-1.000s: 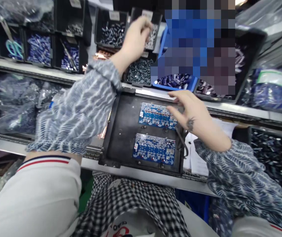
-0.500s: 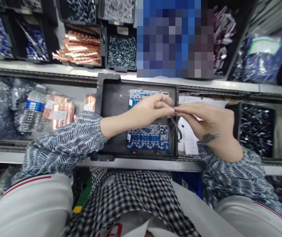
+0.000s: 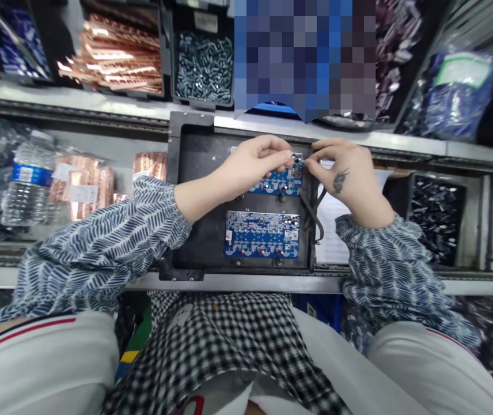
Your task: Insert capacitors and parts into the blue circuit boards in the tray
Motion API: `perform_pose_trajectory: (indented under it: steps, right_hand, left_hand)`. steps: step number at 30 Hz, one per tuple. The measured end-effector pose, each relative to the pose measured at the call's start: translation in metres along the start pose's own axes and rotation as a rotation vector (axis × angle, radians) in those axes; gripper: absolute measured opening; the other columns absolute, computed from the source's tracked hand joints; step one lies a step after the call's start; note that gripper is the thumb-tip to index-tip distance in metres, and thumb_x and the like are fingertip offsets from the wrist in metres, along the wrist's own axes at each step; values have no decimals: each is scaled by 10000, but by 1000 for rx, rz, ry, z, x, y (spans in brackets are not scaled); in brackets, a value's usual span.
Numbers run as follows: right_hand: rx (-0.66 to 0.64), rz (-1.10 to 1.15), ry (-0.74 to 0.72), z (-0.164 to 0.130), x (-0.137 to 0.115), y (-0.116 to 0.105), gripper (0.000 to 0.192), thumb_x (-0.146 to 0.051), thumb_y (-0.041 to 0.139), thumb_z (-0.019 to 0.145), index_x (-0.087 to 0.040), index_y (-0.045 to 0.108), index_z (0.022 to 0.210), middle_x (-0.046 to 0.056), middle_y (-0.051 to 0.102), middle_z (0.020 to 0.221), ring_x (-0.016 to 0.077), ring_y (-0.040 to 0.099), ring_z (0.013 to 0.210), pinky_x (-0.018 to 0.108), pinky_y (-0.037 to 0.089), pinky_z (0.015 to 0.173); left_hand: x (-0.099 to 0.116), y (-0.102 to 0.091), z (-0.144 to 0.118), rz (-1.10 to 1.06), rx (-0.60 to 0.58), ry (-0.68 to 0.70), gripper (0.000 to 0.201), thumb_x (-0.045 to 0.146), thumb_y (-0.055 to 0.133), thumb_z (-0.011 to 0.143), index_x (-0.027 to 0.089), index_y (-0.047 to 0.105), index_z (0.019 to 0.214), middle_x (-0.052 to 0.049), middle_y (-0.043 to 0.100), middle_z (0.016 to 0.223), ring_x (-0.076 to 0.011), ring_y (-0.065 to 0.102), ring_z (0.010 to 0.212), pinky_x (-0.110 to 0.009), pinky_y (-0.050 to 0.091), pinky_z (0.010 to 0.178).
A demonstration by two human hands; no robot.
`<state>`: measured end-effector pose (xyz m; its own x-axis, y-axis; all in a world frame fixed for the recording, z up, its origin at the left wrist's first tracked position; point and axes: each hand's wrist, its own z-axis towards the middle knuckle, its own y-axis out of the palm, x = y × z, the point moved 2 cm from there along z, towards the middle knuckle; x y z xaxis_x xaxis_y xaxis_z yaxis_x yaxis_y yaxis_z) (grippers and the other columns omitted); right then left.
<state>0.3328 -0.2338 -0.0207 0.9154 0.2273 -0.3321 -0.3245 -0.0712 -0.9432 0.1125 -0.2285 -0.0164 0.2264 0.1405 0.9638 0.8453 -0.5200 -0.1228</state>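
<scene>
Over blue circuit board point(image 3: 279, 183), pinched fingers point(image 3: 281, 157).

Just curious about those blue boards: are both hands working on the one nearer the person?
No. The left hand and right hand meet at the farther blue board; the nearer blue board lies untouched.

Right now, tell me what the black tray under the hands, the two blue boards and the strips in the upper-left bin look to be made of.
Black tray: probably metal or hard plastic, matte dark finish, scuffed.
Blue boards: printed circuit laminate, glossy blue coating with silvery solder spots.
Strips: likely copper, bright orange-pink shine.
</scene>
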Motion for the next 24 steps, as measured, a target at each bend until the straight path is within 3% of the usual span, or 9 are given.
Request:
perform_pose_trajectory:
  steps: [4,9,16,24]
  right_hand:
    - [-22,-8,57,2,1,8,203,-319,571,934,-271,749,848,82,772,1182,327,706,1152,514,527,1059]
    - [41,33,53,2,6,12,139,-319,625,865,-313,697,747,40,791,1079,328,723,1051,532,551,985]
    - [59,46,86,3,4,15,115,-288,639,834,-293,670,723,61,791,1047,303,714,1016,486,547,956]
    - [-23,-144,211,6,-14,16,81,-243,619,851,-225,683,805,163,752,1094,374,690,1073,531,518,960]
  left_hand:
    - [-2,2,1,6,-1,19,129,160,521,1087,113,632,1134,-93,719,1054,-129,703,967,-203,528,770]
    - [-6,3,3,-205,14,-42,68,137,563,1048,130,626,1026,-54,695,946,-129,689,904,-212,513,751]
    - [-2,4,1,-306,41,-92,122,57,578,1008,130,607,914,-32,674,868,-116,661,836,-237,502,798]
    - [-5,5,3,-301,55,-95,127,-1,573,958,118,619,967,-42,695,898,-124,664,844,-260,504,837]
